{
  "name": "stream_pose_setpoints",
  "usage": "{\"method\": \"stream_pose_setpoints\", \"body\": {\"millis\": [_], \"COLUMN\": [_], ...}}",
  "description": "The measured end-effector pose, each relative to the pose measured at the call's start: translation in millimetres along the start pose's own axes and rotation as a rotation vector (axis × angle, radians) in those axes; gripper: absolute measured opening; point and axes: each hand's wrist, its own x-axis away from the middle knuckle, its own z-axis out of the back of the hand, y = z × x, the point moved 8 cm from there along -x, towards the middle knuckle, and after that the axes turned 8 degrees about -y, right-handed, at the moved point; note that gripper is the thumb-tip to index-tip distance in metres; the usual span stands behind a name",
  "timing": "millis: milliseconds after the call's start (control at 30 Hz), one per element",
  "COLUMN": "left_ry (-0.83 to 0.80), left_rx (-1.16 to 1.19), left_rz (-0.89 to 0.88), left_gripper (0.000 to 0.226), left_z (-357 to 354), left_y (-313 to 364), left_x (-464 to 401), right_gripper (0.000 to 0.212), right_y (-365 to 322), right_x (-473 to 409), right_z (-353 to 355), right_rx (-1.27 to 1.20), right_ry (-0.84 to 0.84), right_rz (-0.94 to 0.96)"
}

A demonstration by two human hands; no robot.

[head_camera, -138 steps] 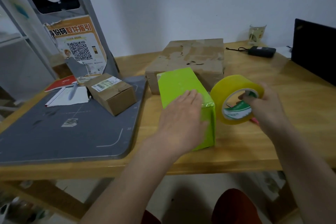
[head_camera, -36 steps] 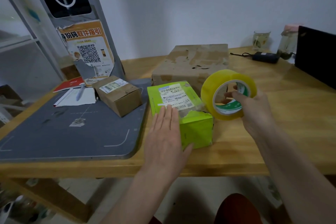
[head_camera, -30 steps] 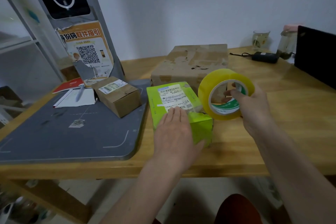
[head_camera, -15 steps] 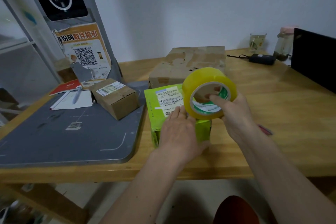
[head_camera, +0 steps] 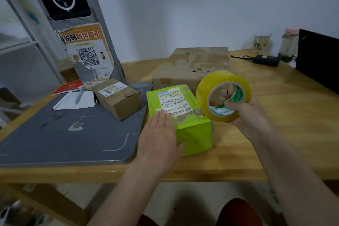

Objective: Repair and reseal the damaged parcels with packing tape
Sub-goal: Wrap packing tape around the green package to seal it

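The green parcel [head_camera: 178,115] sits at the centre of the frame on the wooden surface [head_camera: 275,134], label side up, hard against the right edge of the grey mat [head_camera: 64,134]. Its label is torn at the near end, with a ragged, shiny patch there that looks like film or tape. The left hand [head_camera: 158,139] lies flat with straight fingers on the parcel's near left corner, pinning it down. The right hand [head_camera: 244,115] grips the yellow tape roll [head_camera: 222,95], fingers hooked through the core, holding it up just right of the parcel. I'd say this is the lining-up stage: the parcel is steadied and no fresh strip looks pulled out yet. Next, the loose tape end has to be found, stuck beside the tear and drawn across it while the left hand keeps the parcel from sliding. The big battered carton [head_camera: 192,66] behind and the small brown box [head_camera: 117,97] on the mat, centre left, wait.
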Motion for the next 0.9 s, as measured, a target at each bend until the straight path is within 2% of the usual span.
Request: {"method": "stream_pose_setpoints", "body": {"millis": [167, 333, 467, 567, 633, 733, 900], "left_ry": [-0.067, -0.138, -0.125, -0.144, -0.122, -0.093, -0.113], "left_rx": [-0.029, 0.103, 0.176, 0.030, -0.035, -0.048, -0.057], "left_rz": [0.054, -0.185, -0.199, -0.161, -0.138, -0.127, -0.119], "left_gripper": [0.099, 0.107, 0.098, 0.097, 0.083, 0.064, 0.060], "left_z": [2.9, 2.1, 6.1, -2.0, -5.7, -7.6, -11.7], "left_y": [14.3, 65.6, 57.9, 49.5, 48.0, 44.8, 40.1], "left_x": [-4.6, -14.4, -27.7, -32.9, -34.3, -34.5, -36.1], "right_gripper": [0.023, 0.021, 0.020, 0.021, 0.022, 0.022, 0.017], "right_y": [0.0, 1.4, -2.0, -2.3, -4.0, -5.6, 2.0], "right_x": [4.3, 5.6, 7.4, 7.7, 8.6, 11.5, 15.0], "right_z": [-3.8, 0.6, -1.5, -5.2, -5.3, 2.5, 34.8], "right_rx": [-0.015, -0.015, 0.011, 0.014, 0.032, 0.078, 0.042], "right_ry": [-0.004, 0.022, -0.003, -0.027, -0.036, -0.031, 0.047], "right_rz": [0.015, -0.001, 0.014, 0.030, 0.033, 0.037, -0.007]}}
